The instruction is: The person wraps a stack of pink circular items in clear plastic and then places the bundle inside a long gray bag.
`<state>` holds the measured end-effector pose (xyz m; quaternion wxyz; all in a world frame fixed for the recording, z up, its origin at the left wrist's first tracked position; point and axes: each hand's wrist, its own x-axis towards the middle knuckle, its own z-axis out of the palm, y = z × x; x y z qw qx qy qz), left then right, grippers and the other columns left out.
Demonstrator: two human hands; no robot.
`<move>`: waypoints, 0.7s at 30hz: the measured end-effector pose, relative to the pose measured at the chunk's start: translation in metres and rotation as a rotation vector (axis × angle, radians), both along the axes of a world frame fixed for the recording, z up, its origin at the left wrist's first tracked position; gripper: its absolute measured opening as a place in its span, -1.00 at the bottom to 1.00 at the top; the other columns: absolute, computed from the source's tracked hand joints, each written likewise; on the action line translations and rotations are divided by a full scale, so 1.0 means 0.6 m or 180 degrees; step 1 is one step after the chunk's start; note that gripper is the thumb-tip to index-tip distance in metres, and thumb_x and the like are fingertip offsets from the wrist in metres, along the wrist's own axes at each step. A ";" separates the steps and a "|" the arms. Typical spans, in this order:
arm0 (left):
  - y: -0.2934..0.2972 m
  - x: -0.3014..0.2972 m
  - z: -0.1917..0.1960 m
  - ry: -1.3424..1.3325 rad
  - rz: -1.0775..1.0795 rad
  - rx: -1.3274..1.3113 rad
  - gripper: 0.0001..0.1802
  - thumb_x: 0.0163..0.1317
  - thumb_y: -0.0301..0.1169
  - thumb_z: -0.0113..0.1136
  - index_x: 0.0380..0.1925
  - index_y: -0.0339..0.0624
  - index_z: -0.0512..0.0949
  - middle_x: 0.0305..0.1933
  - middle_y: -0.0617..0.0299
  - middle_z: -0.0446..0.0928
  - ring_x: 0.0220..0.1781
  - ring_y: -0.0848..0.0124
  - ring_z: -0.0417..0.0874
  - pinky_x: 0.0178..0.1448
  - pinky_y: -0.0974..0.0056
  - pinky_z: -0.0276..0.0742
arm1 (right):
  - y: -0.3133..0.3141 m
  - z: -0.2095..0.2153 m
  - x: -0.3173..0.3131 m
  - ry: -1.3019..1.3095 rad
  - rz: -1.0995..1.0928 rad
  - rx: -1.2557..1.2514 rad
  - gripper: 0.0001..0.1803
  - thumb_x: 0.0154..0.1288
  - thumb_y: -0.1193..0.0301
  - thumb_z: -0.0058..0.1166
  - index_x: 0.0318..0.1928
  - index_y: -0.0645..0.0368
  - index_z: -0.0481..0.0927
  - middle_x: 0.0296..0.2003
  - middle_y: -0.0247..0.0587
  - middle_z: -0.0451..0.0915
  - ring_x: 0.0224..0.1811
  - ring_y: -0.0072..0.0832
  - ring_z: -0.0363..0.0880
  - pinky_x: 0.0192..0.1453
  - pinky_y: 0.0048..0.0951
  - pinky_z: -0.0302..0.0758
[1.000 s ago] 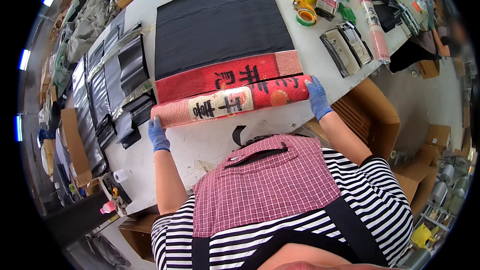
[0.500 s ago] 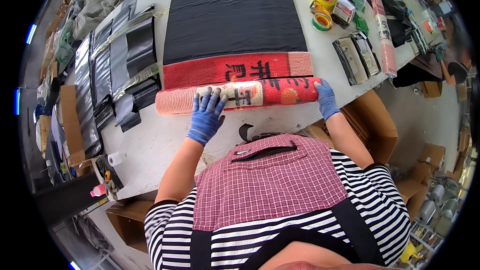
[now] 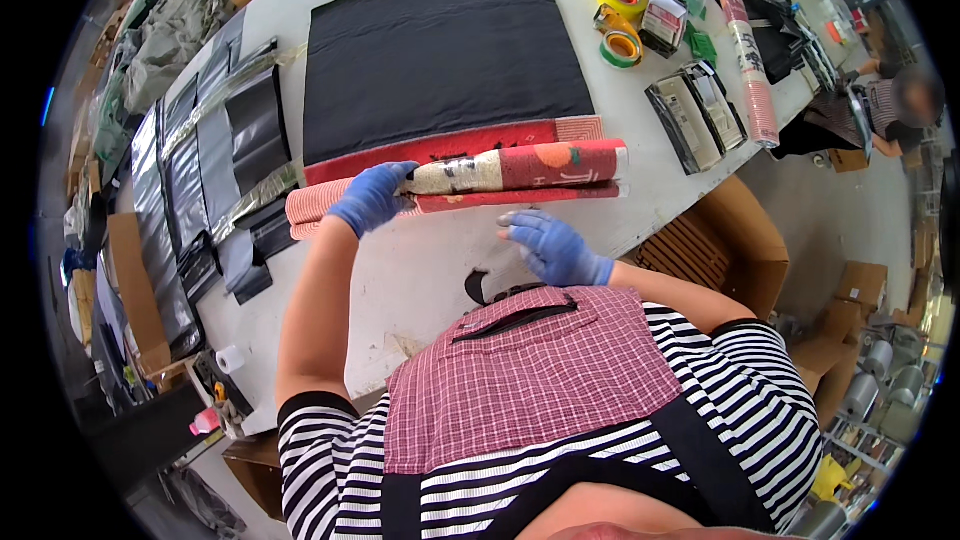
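A red mat (image 3: 560, 165) with black lettering and a striped pink end lies partly rolled up across the table. My left hand (image 3: 368, 202), in a blue glove, is closed round the left part of the roll, fingertips over its top. My right hand (image 3: 552, 247), gloved alike, is off the mat between the roll and my apron; its fingers point left, loosely apart, holding nothing. Past the roll, a flat strip of red mat (image 3: 400, 151) shows, and beyond it a smooth black sheet (image 3: 440, 55) lies spread out.
Tape dispensers (image 3: 620, 25), a divided box (image 3: 695, 115) and a second rolled mat (image 3: 748, 60) are on the right of the table (image 3: 400, 290). Black plastic bags (image 3: 215, 140) lie along the left. An open carton (image 3: 730, 240) stands by the right edge. Another person (image 3: 880, 110) is at far right.
My right hand has let go of the roll's right end and come back toward my body. My left hand has shifted left and gripped the roll, which has turned, covering more of the flat red strip.
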<state>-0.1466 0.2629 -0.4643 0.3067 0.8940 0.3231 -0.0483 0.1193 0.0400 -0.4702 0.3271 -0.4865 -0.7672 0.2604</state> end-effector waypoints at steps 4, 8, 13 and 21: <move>0.102 0.025 0.000 -0.0052 0.0256 -0.1466 -0.39 0.01 -0.52 0.50 0.14 -0.15 0.56 0.01 0.28 0.67 -0.04 0.36 0.62 0.19 0.27 0.50 | 0.056 -0.039 -0.008 -0.1972 -0.0257 0.0199 -0.36 0.21 0.42 0.02 0.35 0.26 0.35 0.44 0.01 0.22 0.56 -0.08 0.03 0.60 0.01 -0.11; 0.176 0.064 0.013 0.1029 0.0320 -0.1772 -0.38 0.07 -0.36 0.48 0.19 -0.11 0.56 0.05 0.25 0.66 0.02 0.34 0.61 0.25 0.27 0.44 | 0.122 -0.044 0.018 -0.1927 -0.0304 0.0152 -0.26 0.21 0.37 0.04 0.43 0.19 0.25 0.48 -0.03 0.14 0.58 -0.09 -0.04 0.60 0.05 -0.18; 0.221 0.067 0.004 0.1465 0.0122 -0.1382 -0.42 0.14 -0.25 0.43 0.18 -0.09 0.57 0.07 0.18 0.67 0.07 0.27 0.62 0.25 0.25 0.44 | 0.187 -0.062 0.015 -0.2241 -0.0507 0.0391 -0.23 0.21 0.36 0.04 0.46 0.09 0.20 0.47 -0.07 0.16 0.56 -0.12 0.03 0.58 0.07 -0.16; 0.112 0.036 0.058 0.0657 -0.0580 0.0995 0.17 -0.21 -0.04 0.59 0.43 -0.04 0.18 0.41 0.02 0.32 0.46 0.07 0.29 0.48 -0.03 0.23 | 0.250 -0.034 0.067 -0.2667 -0.0440 -0.0261 -0.29 0.24 0.36 0.04 0.43 0.03 0.24 0.46 -0.12 0.19 0.51 -0.20 0.14 0.53 0.00 -0.01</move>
